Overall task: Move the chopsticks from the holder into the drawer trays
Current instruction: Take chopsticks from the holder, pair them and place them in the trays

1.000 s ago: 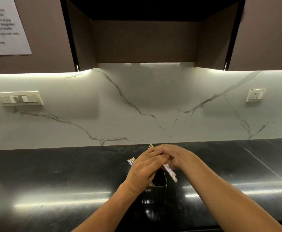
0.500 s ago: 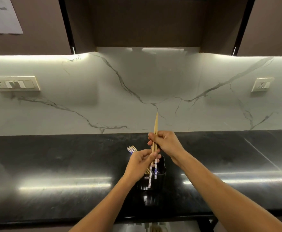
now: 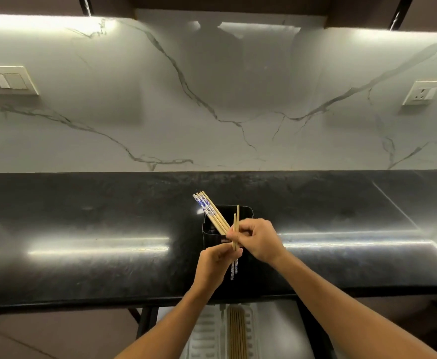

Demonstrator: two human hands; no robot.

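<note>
Pulled toward me now: my left grip (image 3: 216, 263) clutches the blue-patterned wooden chopstick bundle (image 3: 207, 211), my right grip (image 3: 260, 242) pinches a wooden pair (image 3: 237, 216) (crossed; may snag, drop).

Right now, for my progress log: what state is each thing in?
Held pair: upright, outside holder, gripped by right hand and left hand.
Remaining chopsticks: in holder, leaning left.
Holder: upright on countertop.
Drawer: open.
Tray: in drawer, stored chopsticks lying flat in it.
</note>
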